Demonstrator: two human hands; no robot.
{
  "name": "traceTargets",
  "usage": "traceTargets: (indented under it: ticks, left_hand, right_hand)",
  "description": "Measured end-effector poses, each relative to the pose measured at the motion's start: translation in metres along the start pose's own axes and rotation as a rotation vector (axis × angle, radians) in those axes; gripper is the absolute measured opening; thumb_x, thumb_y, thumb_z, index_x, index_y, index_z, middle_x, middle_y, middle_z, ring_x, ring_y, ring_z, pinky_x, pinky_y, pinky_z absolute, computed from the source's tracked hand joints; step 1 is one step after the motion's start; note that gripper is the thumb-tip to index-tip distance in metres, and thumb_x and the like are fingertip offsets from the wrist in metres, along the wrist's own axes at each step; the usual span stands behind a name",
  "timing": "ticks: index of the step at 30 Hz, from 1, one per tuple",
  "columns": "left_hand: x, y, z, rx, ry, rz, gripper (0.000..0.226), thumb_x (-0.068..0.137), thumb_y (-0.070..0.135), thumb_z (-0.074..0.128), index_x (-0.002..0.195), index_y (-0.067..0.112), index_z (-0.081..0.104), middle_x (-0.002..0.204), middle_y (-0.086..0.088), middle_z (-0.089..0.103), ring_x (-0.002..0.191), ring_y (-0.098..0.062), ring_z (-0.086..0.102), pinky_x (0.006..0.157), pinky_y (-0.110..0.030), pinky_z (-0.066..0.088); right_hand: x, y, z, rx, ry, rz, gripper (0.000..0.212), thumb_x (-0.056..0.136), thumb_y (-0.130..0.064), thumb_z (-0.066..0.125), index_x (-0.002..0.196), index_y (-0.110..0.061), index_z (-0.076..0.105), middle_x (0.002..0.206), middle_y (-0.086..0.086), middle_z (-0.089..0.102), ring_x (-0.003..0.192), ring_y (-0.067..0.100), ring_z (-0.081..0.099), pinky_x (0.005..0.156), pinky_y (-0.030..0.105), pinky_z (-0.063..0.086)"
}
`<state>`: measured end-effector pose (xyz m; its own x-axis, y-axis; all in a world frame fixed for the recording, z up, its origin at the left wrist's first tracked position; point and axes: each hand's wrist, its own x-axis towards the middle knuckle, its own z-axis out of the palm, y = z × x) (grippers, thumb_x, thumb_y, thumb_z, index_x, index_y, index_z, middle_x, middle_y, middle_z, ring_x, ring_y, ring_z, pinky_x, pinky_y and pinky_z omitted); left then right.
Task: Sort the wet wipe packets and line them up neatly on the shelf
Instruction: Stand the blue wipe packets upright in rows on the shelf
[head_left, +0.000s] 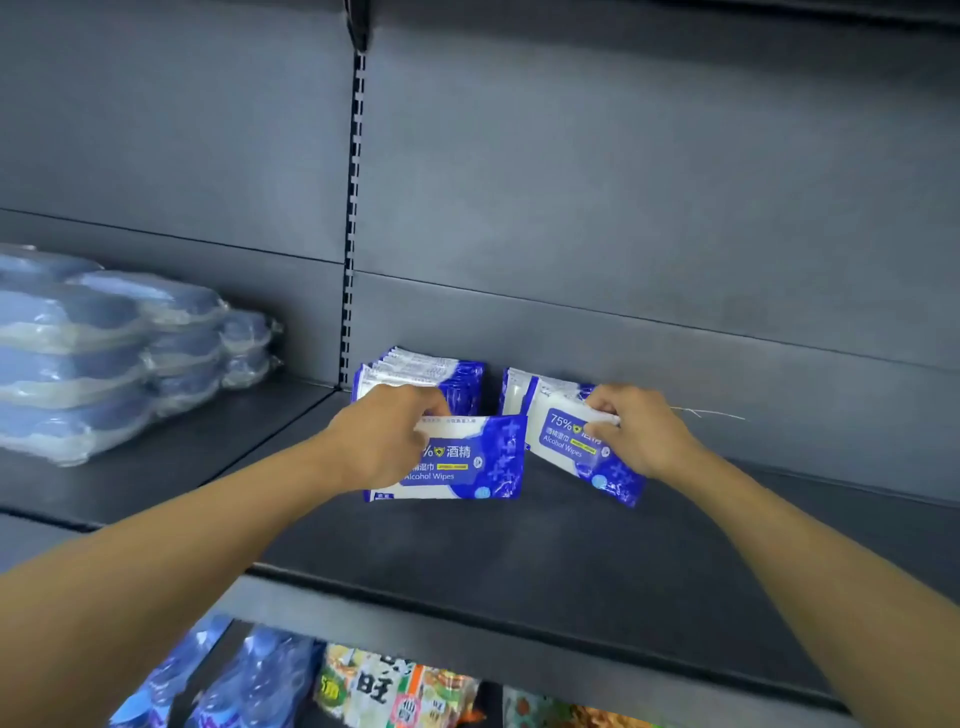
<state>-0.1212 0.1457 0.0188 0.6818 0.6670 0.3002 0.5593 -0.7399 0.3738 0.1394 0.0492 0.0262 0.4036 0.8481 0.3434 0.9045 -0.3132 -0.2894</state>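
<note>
From the head view, the left hand (387, 436) is pinching the top edge of a blue-and-white plastic wet wipe packet (467, 460), standing it upright at the front of the left row (426, 374) on the dark grey metal shelf (519, 561). At three o'clock of it, the right hand (636, 428) is pinching a tilted second packet (571, 447), its fingers curled over the top, probably to square it against the right row (519, 389).

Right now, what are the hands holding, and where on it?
Left hand grips a wipe packet by its upper left corner; right hand pinches another packet at its top edge.
</note>
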Motion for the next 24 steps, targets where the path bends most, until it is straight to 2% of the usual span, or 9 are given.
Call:
traceTargets:
  ticks: [4,8,12,16,21,24]
  left_hand:
    - [0.016,-0.012,0.006,0.004,-0.010,-0.032,0.025,0.089,0.004,0.048,0.095,0.028,0.053,0.103,0.006,0.062,0.089,-0.015,0.058,0.078,-0.037,0.052]
    - [0.026,-0.014,0.010,0.009,0.001,-0.040,0.026,0.088,0.003,0.049,0.096,0.028,0.055,0.099,0.009,0.061,0.089,-0.014,0.057,0.077,-0.033,0.050]
    - [0.033,-0.013,0.017,0.003,-0.009,-0.032,0.026,0.087,0.003,0.049,0.096,0.026,0.057,0.098,0.008,0.062,0.089,-0.014,0.057,0.080,-0.035,0.050]
    - [0.039,-0.009,0.021,-0.021,-0.024,-0.015,0.023,0.089,0.004,0.050,0.097,0.024,0.058,0.098,0.007,0.063,0.088,-0.014,0.059,0.078,-0.036,0.051]
    - [0.046,0.001,0.027,-0.053,-0.074,0.021,0.023,0.092,0.006,0.049,0.095,0.027,0.056,0.098,0.005,0.064,0.086,-0.016,0.062,0.075,-0.039,0.053]
    - [0.058,0.014,0.031,-0.026,-0.088,0.055,0.021,0.092,0.007,0.049,0.100,0.025,0.057,0.101,0.005,0.064,0.088,-0.014,0.060,0.071,-0.030,0.051]
  right_hand:
    - [0.048,0.010,0.023,-0.051,-0.051,-0.076,0.007,0.086,-0.023,0.064,0.089,-0.022,0.058,0.101,0.004,0.064,0.089,0.024,0.059,0.082,0.039,0.050]
    - [0.074,0.015,0.035,-0.088,-0.047,-0.114,0.009,0.086,-0.022,0.063,0.094,-0.022,0.061,0.101,0.003,0.065,0.092,0.026,0.058,0.078,0.034,0.048]
    - [0.079,0.018,0.042,-0.145,-0.005,-0.129,0.020,0.086,-0.024,0.063,0.106,-0.022,0.058,0.111,0.003,0.063,0.099,0.026,0.056,0.072,0.030,0.041]
    - [0.075,0.020,0.050,-0.128,0.037,-0.135,0.048,0.079,-0.025,0.074,0.115,-0.018,0.043,0.123,0.003,0.055,0.102,0.024,0.058,0.074,0.031,0.046]
    - [0.080,0.016,0.054,-0.170,0.123,-0.123,0.053,0.074,-0.029,0.079,0.108,-0.011,0.043,0.116,0.009,0.053,0.099,0.029,0.059,0.071,0.033,0.047]
    - [0.080,0.016,0.053,-0.200,0.149,-0.131,0.052,0.075,-0.031,0.077,0.110,-0.012,0.044,0.118,0.007,0.050,0.102,0.027,0.057,0.069,0.030,0.040]
